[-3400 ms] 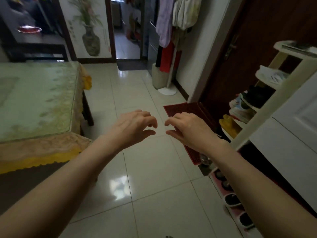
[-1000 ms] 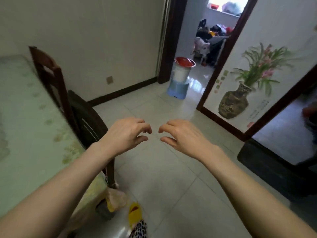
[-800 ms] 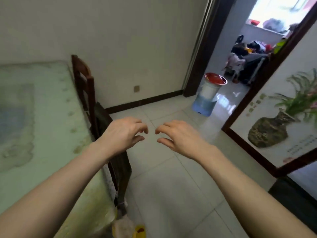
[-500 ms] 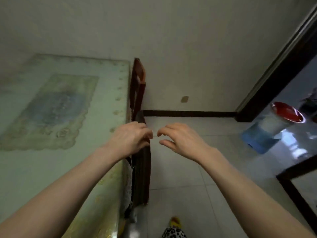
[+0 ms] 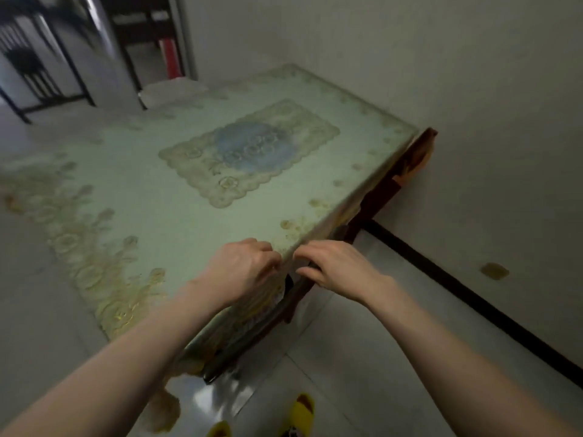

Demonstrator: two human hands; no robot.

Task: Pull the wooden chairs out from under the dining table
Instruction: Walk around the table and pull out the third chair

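Observation:
The dining table, covered with a pale green patterned cloth, fills the middle and left. A dark wooden chair is tucked against the table's right edge, its back rising just above the tabletop, close to the wall. More dark wood shows below the edge under my hands. My left hand hovers over the table's edge with fingers curled and nothing in it. My right hand is just beside it, past the edge, fingers spread and bent, over the dark wood. I cannot tell whether either hand touches the chair.
A white wall with a dark baseboard runs close along the right, leaving a narrow strip of tiled floor. Yellow slippers are at the bottom. Dark furniture stands at the back left.
The view has swung left from the hallway and doorway onto the table. Both hands, still held close together with curled fingers, now sit at the table's right edge above the chair.

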